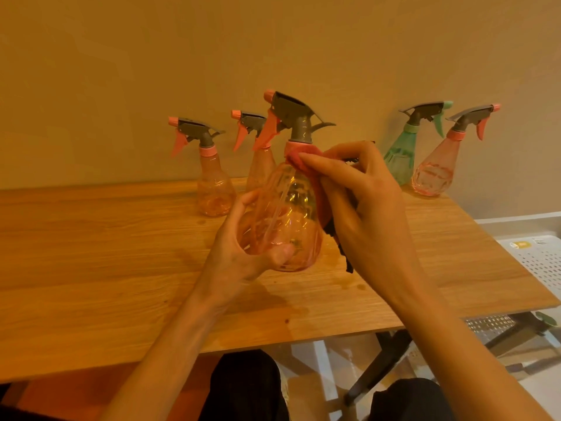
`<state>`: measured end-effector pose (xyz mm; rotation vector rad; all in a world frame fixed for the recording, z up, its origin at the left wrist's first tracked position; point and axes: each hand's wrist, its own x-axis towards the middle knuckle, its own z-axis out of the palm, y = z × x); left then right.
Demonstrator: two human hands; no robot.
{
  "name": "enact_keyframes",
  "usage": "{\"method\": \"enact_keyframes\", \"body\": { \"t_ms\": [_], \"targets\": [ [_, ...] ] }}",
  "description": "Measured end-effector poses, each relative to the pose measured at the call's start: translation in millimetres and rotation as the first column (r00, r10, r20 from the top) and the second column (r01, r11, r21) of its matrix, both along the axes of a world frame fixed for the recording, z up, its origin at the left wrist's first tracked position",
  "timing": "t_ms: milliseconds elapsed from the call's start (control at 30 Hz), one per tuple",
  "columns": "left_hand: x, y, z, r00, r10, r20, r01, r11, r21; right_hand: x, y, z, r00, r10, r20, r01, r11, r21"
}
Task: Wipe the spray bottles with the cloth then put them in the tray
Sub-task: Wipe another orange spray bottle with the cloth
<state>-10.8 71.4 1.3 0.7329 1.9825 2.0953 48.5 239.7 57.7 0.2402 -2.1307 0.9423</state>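
View: looking down from the person's head at a wooden tabletop (91,268) that fills the middle of the frame, with a plain wall behind it.
Held bottle: a clear pink spray bottle (288,214) at the centre of the frame, upright and lifted above the tabletop, with a grey spray head and pink trigger pointing left.
Left hand: the left hand (243,247) cups the round base of the held bottle from the left; fingers curl behind it and the thumb presses on its front. This grip is closed around the bottle.
Right hand: the right hand (364,208) comes in from the lower right; its fingers are bent and pinch a cloth against the bottle's neck and right side. This grip is closed on the cloth.
Cloth: the cloth (300,156) is pink where it is bunched at the bottle's neck; a dark edge hangs down below the palm.
Left bottles: two more pink bottles stand at the back of the tabletop, left of centre. One (212,189) stands in full view; the other (258,165) is partly hidden behind the held bottle.
Right bottles: a green bottle (400,159) and a pink bottle (434,171) stand just beside each other at the back right, near the wall.
Tray: a white perforated tray (543,262) lies at the right edge of the frame, beyond the tabletop's right end; only part of it shows.
Below: dark-clothed knees at the bottom edge.
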Motion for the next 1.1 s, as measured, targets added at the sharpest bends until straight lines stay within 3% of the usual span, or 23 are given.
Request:
{"method": "enact_keyframes", "body": {
  "t_ms": [300,500,867,1100],
  "targets": [
    [-4,1,0,0.998,0.012,0.059,-0.014,0.999,0.047,22,-12,-25,0.996,0.075,0.057,-0.076,0.997,0.029],
    [-5,0,2,0.998,-0.010,0.066,0.008,1.000,0.023,-5,0,1,1.000,-0.014,0.026,0.016,0.997,-0.070],
    [-8,3,2,0.994,-0.004,0.109,-0.002,0.998,0.057,29,-10,-34,0.999,0.038,-0.010,-0.038,0.999,-0.003],
    [-1,5,6,0.992,-0.004,0.125,-0.001,0.999,0.045,8,-2,-11,1.000,-0.017,0.007,0.017,0.999,-0.037]
  ]
}}
